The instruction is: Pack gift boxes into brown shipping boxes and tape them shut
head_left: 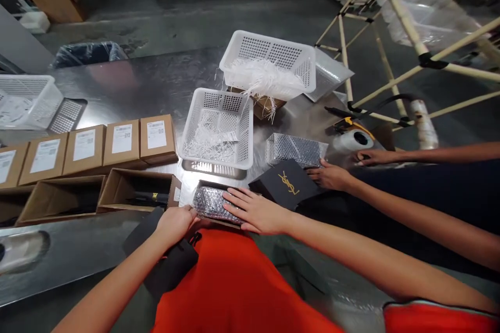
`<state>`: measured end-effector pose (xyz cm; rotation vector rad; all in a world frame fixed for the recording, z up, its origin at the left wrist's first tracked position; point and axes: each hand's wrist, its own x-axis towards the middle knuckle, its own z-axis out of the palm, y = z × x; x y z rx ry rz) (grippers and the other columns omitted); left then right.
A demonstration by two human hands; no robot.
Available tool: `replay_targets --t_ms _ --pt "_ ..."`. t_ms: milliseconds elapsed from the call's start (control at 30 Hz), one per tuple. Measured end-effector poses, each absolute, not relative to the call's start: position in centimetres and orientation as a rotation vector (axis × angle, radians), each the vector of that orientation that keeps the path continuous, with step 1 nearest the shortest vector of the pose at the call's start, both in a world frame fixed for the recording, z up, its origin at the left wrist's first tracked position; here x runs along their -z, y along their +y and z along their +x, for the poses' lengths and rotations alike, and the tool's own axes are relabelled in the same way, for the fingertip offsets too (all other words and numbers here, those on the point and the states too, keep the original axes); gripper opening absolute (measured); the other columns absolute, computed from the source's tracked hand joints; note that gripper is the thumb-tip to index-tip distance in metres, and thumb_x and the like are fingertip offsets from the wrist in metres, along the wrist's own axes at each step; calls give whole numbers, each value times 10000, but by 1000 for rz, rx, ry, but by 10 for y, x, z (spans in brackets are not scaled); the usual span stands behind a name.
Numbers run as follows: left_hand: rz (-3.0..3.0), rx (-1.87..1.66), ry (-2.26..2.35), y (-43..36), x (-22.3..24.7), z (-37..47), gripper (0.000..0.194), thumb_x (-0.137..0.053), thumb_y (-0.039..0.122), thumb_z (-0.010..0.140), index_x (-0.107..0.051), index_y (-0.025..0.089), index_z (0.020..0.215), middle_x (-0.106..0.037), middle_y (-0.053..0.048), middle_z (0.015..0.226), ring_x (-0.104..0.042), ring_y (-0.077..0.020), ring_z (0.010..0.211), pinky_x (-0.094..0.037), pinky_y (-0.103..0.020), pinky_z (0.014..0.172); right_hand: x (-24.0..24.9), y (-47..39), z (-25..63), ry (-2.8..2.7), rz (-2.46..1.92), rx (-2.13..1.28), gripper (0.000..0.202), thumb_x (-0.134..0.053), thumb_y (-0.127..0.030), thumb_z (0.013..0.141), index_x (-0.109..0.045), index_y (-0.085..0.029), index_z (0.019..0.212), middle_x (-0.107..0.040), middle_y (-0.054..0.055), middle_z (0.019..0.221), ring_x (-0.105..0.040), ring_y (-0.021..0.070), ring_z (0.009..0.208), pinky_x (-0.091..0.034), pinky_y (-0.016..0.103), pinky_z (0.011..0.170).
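My right hand (260,213) lies flat, fingers spread, on a bubble-wrapped package (213,202). That package sits inside a narrow open cardboard box (224,224) at the table's front edge. With curled fingers, my left hand (175,225) grips the left end of this box. Below my left hand and wrist is a black paper bag (172,266) with a cord handle, partly covered by my forearm. Just right of the box, another black bag (288,183) with a gold logo lies on the table.
A co-worker's hand (332,174) touches another bubble-wrapped package (297,150); their other hand (375,157) is near a tape dispenser (353,138). White baskets (250,148) (269,41) hold shredded paper. Labelled cartons (158,138) and open cartons (136,174) line the left.
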<state>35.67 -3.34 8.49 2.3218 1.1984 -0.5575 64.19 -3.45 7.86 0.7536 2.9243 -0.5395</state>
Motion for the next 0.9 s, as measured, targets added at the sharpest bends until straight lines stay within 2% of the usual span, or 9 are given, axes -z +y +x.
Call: replay_targets --t_ms 167,300,367,467,567,633,767,833,900 --pt "2344 581 1154 -34 -84 359 402 -321 359 973 -677 173 966 -719 -117 922 -708 -263 836 -526 -343 714 -53 -27 627 2839 675 490 648 -581 -261 855 -389 -90 1450 -360 192 1525 -314 285 1421 -267 453 1155" --pt "2306 586 1154 -34 -85 360 419 -295 363 979 -668 171 988 -723 -119 945 -712 -270 841 -531 -353 709 -52 -26 625 2685 823 516 834 -711 -140 679 -411 -230 1451 -275 184 1565 -480 365 1285 -466 466 966" --pt "2284 605 1149 -33 -86 360 409 -298 345 978 -666 168 1003 -726 -119 965 -713 -273 849 -532 -354 711 -55 -23 625 2625 865 541 874 -710 -102 665 -397 -311 1453 -313 192 1546 -613 333 1109 -525 421 839" --pt "2284 640 1132 -30 -85 362 387 -315 317 972 -668 161 997 -730 -120 967 -713 -274 853 -529 -346 714 -54 -18 620 2573 780 588 895 -713 -148 689 -337 -313 1484 -377 207 1506 -676 281 947 -541 363 741" --pt "2321 649 1087 -29 -83 363 382 -323 327 969 -671 169 968 -731 -122 942 -714 -268 838 -523 -334 710 -50 -18 616 2553 811 580 945 -735 -193 673 -298 -316 1502 -316 196 1543 -668 293 981 -539 357 748" --pt "2335 638 1064 -30 -86 360 360 -341 345 966 -654 194 1063 -734 -114 941 -715 -255 816 -519 -320 694 -48 -22 615 2540 861 587 953 -738 -198 669 -296 -352 1499 -281 169 1566 -665 299 998 -540 362 760" --pt "2381 321 1251 -29 -129 336 419 -386 404 953 -539 248 1310 -747 -90 998 -714 -225 816 -518 -287 676 -61 -27 612 2583 943 589 738 -660 -133 750 -441 -300 1434 -415 181 1490 -643 309 1057 -528 404 825" --pt "2393 -91 1501 -22 -169 319 376 -422 433 933 -649 243 1166 -755 -53 993 -708 -202 834 -512 -260 698 -78 -26 603 2741 1021 668 484 -589 -134 828 -589 -228 1303 -542 181 1377 -594 315 1143 -486 457 918" --pt "2317 -527 1887 -10 -214 303 326 -494 458 895 -716 235 977 -745 -3 808 -676 -167 709 -482 -235 641 -102 -25 590 2965 1091 995 353 -523 -234 915 -612 -192 1254 -618 160 1280 -574 279 1173 -454 454 977"
